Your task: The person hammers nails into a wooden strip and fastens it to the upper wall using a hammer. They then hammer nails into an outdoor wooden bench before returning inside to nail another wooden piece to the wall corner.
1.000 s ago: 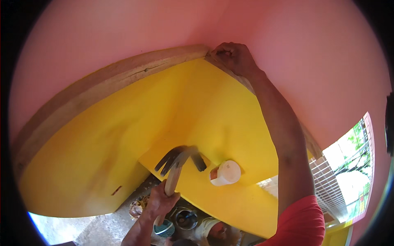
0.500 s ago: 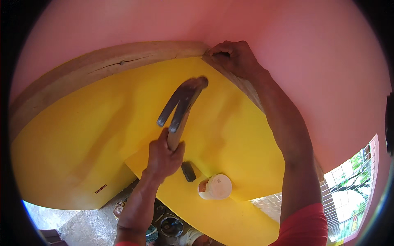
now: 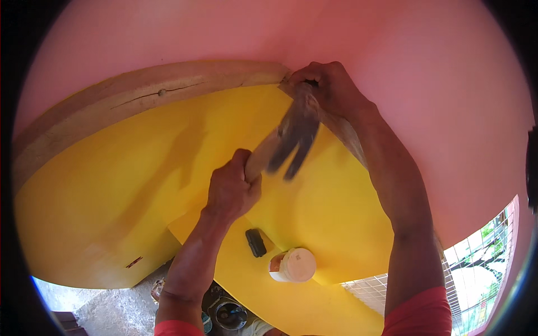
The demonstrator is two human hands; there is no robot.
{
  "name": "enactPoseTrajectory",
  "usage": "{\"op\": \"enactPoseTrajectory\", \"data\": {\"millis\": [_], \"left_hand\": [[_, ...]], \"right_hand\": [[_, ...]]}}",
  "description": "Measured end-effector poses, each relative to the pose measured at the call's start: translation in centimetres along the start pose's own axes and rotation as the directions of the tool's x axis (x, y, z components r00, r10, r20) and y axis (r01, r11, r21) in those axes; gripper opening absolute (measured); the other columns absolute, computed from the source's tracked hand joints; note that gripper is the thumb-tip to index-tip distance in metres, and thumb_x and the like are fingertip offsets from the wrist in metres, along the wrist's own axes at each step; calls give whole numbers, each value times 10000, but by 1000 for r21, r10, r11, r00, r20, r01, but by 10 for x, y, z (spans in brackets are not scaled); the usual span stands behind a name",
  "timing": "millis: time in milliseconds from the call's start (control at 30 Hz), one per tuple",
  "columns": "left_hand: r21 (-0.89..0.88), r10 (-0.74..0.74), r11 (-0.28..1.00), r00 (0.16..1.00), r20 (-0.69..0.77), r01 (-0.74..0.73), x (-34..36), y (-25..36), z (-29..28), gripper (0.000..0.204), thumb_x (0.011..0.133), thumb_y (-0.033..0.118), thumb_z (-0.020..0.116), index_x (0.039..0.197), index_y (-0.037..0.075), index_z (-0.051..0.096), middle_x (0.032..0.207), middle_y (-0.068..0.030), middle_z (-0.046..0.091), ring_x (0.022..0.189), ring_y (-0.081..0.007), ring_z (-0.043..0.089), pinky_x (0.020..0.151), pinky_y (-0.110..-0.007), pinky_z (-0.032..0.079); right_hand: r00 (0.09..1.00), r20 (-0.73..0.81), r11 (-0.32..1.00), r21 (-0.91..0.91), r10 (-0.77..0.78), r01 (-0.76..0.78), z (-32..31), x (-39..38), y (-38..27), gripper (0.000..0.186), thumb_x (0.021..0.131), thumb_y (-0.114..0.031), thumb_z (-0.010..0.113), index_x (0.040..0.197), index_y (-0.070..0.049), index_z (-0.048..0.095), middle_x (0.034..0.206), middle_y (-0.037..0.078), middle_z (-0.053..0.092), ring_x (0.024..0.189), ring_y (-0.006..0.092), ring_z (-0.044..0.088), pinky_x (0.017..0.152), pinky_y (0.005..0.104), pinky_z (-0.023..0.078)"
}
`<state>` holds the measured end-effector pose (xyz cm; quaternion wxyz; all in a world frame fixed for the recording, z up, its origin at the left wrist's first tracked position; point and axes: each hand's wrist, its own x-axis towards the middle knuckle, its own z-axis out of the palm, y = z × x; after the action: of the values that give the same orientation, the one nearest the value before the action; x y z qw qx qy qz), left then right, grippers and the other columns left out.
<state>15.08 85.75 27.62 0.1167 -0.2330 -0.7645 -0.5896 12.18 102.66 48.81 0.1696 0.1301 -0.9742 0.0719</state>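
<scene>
Left hand [image 3: 231, 187] is wrapped tight around the wooden handle of a hammer [image 3: 286, 140], down near the end of the grip. The hammer's head is motion-blurred, so it's hard to make out much, but it sits up near the top corner, right below the right hand [image 3: 330, 87]. That right hand is curled closed, fingers pinched in at the corner where the wood trim [image 3: 151, 98] along the top meets the second wood strip [image 3: 344, 131] running down the right side. Can't tell what it's pinching, too small and the blur covers it.

Everything's happening against a yellow board [image 3: 140, 196] under a pink wall [image 3: 224, 28]. The trim has a crack running along it and a small knot or hole.

Lower down there's a yellow shelf [image 3: 314, 302] sticking out, with a small black block [image 3: 256, 242] lying on it and a white-lidded jar [image 3: 293, 265] on its side just beside that. Below the shelf you can see a couple of round cans [image 3: 227, 313] on the ground, and wire mesh [image 3: 471, 269] off at lower right. Both sleeves are red.
</scene>
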Motion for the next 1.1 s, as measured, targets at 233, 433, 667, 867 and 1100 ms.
{"op": "enactPoseTrajectory", "data": {"millis": [233, 433, 667, 867, 1100], "left_hand": [[42, -13, 999, 996, 88, 10, 12, 2, 1, 230, 826, 130, 645, 1017, 45, 550, 801, -171, 660, 744, -353, 664, 665, -365, 523], [46, 41, 998, 997, 62, -44, 12, -3, -3, 195, 837, 125, 612, 1011, 62, 549, 811, -184, 658, 763, -387, 651, 692, -433, 524], [22, 69, 997, 993, 97, -71, -5, -9, 2, 149, 866, 145, 588, 984, 69, 536, 845, -180, 662, 771, -395, 650, 672, -485, 520], [147, 18, 989, 999, 48, -24, 18, -18, 7, 265, 771, 65, 679, 996, 62, 538, 801, -178, 653, 749, -389, 653, 650, -425, 524], [110, 248, 962, 969, 22, -249, 5, -17, 5, 237, 789, 77, 658, 994, 56, 543, 844, -187, 648, 783, -391, 649, 664, -436, 521]], "right_hand": [[979, 18, 972, -115, -203, 204, -2, 3, 11, 226, 809, 60, 626, 977, -59, 719, 991, 79, 697, 900, 193, 659, 828, 310, 527], [999, 35, 1000, -6, -25, 25, -1, 5, -4, 211, 798, 62, 634, 957, -47, 720, 990, 75, 696, 905, 194, 659, 857, 303, 526], [996, 75, 991, -121, -40, 49, -10, 8, 2, 220, 800, 64, 621, 961, -45, 724, 1023, 82, 687, 942, 208, 657, 888, 307, 524], [993, 77, 990, -109, -84, 92, -9, 10, 2, 235, 785, 95, 601, 933, -41, 723, 1003, 98, 689, 936, 226, 663, 893, 317, 528], [982, 84, 964, -192, -171, 184, -9, 14, 12, 215, 795, 103, 586, 913, -24, 713, 976, 97, 703, 922, 222, 672, 885, 323, 537]]}}
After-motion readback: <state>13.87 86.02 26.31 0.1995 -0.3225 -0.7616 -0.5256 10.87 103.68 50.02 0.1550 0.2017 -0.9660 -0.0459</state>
